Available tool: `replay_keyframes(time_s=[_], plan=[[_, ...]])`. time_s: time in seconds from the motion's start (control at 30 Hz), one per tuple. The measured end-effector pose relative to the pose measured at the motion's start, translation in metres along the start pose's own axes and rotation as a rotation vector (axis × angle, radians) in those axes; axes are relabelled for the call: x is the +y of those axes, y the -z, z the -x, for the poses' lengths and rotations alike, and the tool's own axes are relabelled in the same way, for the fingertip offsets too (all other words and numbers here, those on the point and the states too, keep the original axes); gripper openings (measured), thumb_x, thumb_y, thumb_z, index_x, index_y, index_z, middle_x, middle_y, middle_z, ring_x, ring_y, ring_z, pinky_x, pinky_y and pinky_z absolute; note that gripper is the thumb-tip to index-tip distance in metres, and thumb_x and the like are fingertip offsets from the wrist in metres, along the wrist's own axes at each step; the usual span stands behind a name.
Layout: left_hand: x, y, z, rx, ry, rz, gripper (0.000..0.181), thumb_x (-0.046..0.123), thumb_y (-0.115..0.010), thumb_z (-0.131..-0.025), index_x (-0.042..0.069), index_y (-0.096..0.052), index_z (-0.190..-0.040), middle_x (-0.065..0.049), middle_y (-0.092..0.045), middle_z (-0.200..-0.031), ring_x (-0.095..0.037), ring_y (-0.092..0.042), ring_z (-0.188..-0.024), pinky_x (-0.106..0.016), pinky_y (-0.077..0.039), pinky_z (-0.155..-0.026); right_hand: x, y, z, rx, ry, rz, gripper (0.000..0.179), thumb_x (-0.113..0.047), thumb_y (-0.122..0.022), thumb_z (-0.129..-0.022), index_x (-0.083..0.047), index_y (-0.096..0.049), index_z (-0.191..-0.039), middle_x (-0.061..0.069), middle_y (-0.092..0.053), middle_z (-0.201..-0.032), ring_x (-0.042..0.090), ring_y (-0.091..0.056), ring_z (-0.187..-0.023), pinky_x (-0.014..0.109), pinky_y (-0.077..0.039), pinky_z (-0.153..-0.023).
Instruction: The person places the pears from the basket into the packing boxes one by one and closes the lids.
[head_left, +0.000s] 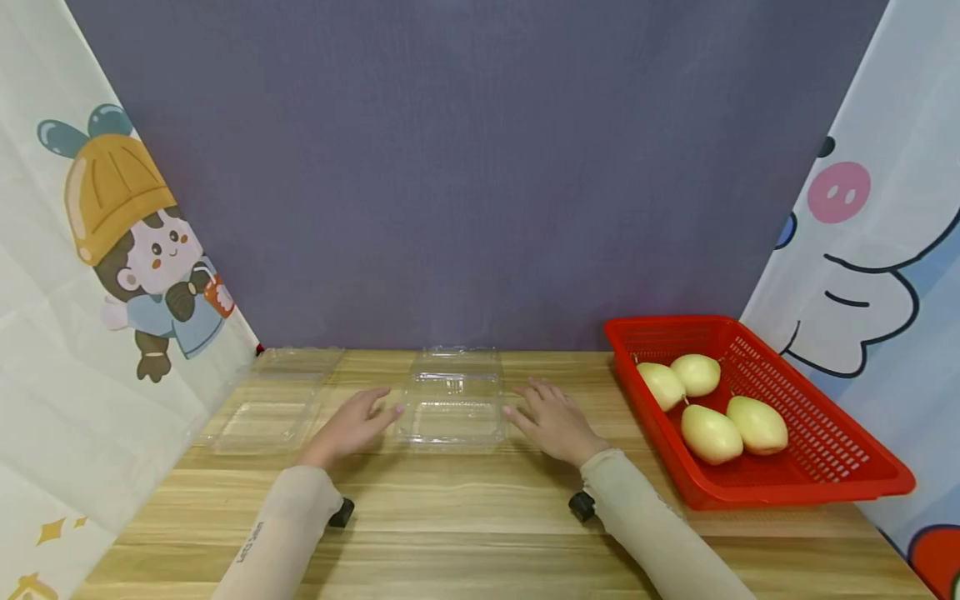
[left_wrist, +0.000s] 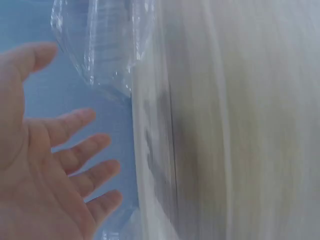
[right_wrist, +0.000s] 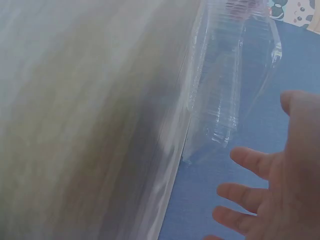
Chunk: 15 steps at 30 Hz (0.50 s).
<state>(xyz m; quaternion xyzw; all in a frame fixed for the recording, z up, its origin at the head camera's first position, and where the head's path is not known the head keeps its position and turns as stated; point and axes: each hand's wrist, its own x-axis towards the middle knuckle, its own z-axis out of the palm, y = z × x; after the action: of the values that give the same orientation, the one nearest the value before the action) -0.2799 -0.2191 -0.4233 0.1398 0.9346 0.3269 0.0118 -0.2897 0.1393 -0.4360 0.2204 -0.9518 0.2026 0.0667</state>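
Note:
A clear plastic clamshell box (head_left: pixel 452 421) with its lid raised stands in the middle of the wooden table. To its left is my left hand (head_left: pixel 352 427), fingers spread and thumb pointing at the box. My right hand (head_left: pixel 555 422) is on the other side, its fingers also spread. Neither hand holds anything, and small gaps seem to separate both from the box. In the left wrist view, the box (left_wrist: pixel 107 45) is beyond the thumb and fingertips. The right wrist view has the box (right_wrist: pixel 220 85) ahead of the loosely extended fingers.
Further left lies more clear plastic packaging (head_left: pixel 262 421); how many pieces is hard to tell. A red slotted basket (head_left: pixel 795 494) on the right contains several pale yellow pears (head_left: pixel 711 435). Behind the table (head_left: pixel 465 533) hangs a grey-blue cloth (head_left: pixel 480 167), with printed curtains at both sides.

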Motion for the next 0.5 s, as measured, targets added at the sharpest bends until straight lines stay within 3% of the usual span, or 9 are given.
replay_keyframes(time_s=[0.27, 0.5], plan=[[0.008, -0.003, -0.001, 0.024, 0.109, 0.152, 0.064, 0.045, -0.054, -0.102, -0.004, -0.050, -0.143, -0.023, -0.059, -0.133, -0.037, -0.059, -0.118, -0.053, -0.048, -0.101, -0.002, 0.002, 0.001, -0.009, -0.010, -0.001, 0.067, -0.058, -0.040, -0.104, -0.007, -0.052, -0.146, 0.023, -0.036, -0.155, 0.045, -0.029, -0.143, 0.065, -0.027, -0.112], [0.011, -0.007, -0.004, 0.026, 0.200, 0.431, 0.052, 0.027, -0.057, -0.103, -0.011, -0.051, -0.139, -0.023, -0.067, -0.116, -0.025, -0.069, -0.092, -0.036, -0.060, -0.081, -0.001, 0.007, 0.004, -0.003, -0.008, -0.005, 0.061, -0.053, -0.043, -0.104, -0.007, -0.054, -0.143, 0.023, -0.037, -0.154, 0.044, -0.033, -0.141, 0.065, -0.030, -0.111]])
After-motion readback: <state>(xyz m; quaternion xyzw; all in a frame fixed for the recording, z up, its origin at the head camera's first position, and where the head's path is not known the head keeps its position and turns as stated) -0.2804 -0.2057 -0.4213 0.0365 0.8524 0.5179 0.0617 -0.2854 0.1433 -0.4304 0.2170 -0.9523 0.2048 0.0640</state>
